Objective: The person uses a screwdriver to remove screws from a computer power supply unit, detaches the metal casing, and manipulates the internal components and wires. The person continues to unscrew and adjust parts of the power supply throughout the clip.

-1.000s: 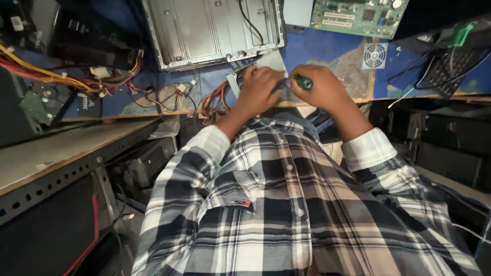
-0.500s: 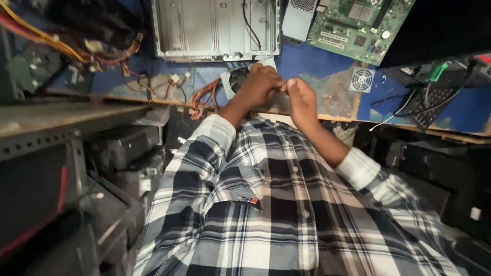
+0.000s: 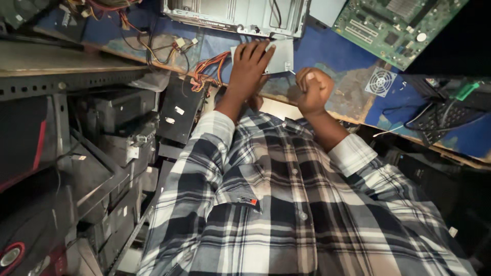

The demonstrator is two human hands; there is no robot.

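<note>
Left hand [image 3: 249,66] lies flat, pinning a small metal box [image 3: 273,55]; at four o'clock, the right hand [image 3: 313,89] clenches a tool, best kept square.

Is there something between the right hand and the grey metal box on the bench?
Nothing visible. The left hand lies flat on the grey box. The right hand, closed in a fist, is just beside the box's near right corner, with only bare blue bench between them.
</note>
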